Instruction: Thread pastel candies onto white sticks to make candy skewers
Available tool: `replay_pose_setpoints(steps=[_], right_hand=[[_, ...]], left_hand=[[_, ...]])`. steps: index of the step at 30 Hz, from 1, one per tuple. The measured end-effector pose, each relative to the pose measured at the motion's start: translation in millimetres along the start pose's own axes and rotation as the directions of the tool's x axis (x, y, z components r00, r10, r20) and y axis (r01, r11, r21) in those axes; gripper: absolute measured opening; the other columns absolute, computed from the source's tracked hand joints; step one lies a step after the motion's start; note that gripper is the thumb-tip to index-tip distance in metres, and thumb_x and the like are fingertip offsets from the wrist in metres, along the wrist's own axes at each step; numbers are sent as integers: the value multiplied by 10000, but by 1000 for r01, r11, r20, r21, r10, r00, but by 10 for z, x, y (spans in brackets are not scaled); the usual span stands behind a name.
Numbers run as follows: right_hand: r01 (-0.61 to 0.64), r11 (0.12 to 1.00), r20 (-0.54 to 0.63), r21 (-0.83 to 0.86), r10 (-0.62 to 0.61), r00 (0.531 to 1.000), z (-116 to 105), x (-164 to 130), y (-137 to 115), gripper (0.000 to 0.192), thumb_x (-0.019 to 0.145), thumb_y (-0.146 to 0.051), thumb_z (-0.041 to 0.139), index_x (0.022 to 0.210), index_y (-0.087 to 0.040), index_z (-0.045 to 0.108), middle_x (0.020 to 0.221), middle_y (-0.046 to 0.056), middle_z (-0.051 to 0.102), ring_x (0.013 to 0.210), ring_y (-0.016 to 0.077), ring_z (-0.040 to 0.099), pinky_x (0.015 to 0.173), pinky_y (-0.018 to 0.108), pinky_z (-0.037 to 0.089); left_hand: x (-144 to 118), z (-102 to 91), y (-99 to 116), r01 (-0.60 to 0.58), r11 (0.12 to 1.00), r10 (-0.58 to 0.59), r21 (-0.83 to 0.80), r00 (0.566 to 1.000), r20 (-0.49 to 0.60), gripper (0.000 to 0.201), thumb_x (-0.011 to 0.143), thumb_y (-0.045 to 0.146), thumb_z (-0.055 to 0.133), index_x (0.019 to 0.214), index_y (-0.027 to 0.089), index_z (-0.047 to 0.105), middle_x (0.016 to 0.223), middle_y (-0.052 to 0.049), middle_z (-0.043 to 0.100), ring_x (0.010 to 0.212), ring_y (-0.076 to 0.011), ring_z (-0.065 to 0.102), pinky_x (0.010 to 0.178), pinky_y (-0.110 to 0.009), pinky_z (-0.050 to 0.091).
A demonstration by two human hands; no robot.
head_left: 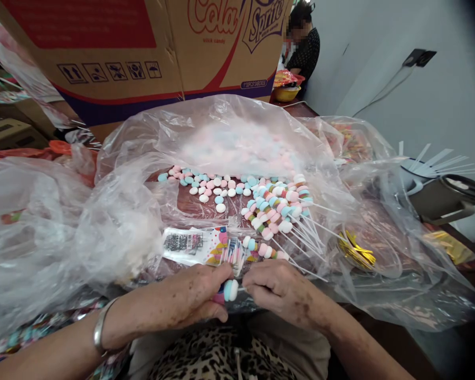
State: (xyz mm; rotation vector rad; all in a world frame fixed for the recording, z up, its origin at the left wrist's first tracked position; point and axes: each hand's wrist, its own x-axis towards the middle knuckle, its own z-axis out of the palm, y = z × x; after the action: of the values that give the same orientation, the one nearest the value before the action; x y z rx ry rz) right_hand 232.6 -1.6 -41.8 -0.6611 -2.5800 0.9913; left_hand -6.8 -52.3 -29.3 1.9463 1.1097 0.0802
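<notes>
Near the table's front edge my left hand (193,293) is closed around a candy stick (230,290). Its blue and white pieces poke out between thumb and fingers, beside a bit of printed wrapper; the rest is hidden. Just to the right, my right hand (281,287) has its fingers pinched together close to the candy's white end. Whatever lies in that pinch is hidden. Beyond the hands lie flat printed wrappers (188,245), with finished-looking candy skewers (277,206) piled on white sticks to their right. Loose pink, blue and white candies (217,187) spill out of a clear plastic bag (142,124).
A big cardboard box (122,47) stands behind the bag. Gold twist ties (356,250) lie at right, near a dark lidded mug (447,198) and white strips (439,161). Crumpled plastic (35,227) covers the left. Another person (306,47) sits at the back right.
</notes>
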Motion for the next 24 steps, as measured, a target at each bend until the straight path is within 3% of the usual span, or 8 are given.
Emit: replay_pose_setpoints(steps=[4,8,12,15,19,22,24], right_hand=[[36,994,-65,-99,-42,997,196,103,10,241,827,-34,548,635,-175,515,645,-37,567,604,104,462,611,248,303],[147,963,-112,-226,-175,978,145,139,32,229,939,-105,548,723,-169,590,744,2,640,697,139,524,678,284,319],[185,936,-122,-299,-230,966,-93,110,37,274,1011,-153,483,775,-167,621,777,12,636,726,154,505,689,298,306],[202,928,-70,-313,-235,970,-166,122,22,281,1016,-158,488,763,-168,609,758,-1,619,709,152,475,685,300,303],[254,919,8,-302,-264,964,-60,205,-5,261,984,-142,547,728,-166,593,715,-15,603,676,143,458,683,299,317],[263,910,-52,-320,-294,954,-33,227,7,276,1008,-183,517,748,-171,611,730,1,615,702,159,483,695,304,342],[219,926,-154,-307,-276,949,-101,194,32,224,1030,-234,493,888,-164,652,834,32,653,792,181,537,753,312,387]], left_hand=[[104,85,15,-96,995,95,-18,994,-61,286,934,236,619,1151,225,434,998,-21,601,851,-189,548,716,-268,382],[119,86,-12,-129,991,119,-48,979,-165,331,934,361,658,1163,230,458,1046,-32,594,893,-196,544,750,-268,398],[44,-36,-25,-8,996,-3,-87,992,-129,496,867,579,683,1158,198,559,906,-10,607,753,-180,510,660,-258,362],[10,-90,-10,55,979,-66,-198,996,-52,452,890,552,654,1163,194,620,801,22,586,692,-162,471,603,-243,324],[41,-37,45,16,949,-41,-314,996,-74,299,898,448,667,1032,180,669,818,13,618,786,-184,520,652,-235,366],[70,-2,94,10,929,-63,-369,989,-131,275,856,421,707,976,176,672,867,3,637,796,-186,528,678,-238,398],[74,-4,116,29,914,-102,-404,982,-160,288,894,451,652,994,181,664,842,7,615,754,-173,523,657,-236,409]])
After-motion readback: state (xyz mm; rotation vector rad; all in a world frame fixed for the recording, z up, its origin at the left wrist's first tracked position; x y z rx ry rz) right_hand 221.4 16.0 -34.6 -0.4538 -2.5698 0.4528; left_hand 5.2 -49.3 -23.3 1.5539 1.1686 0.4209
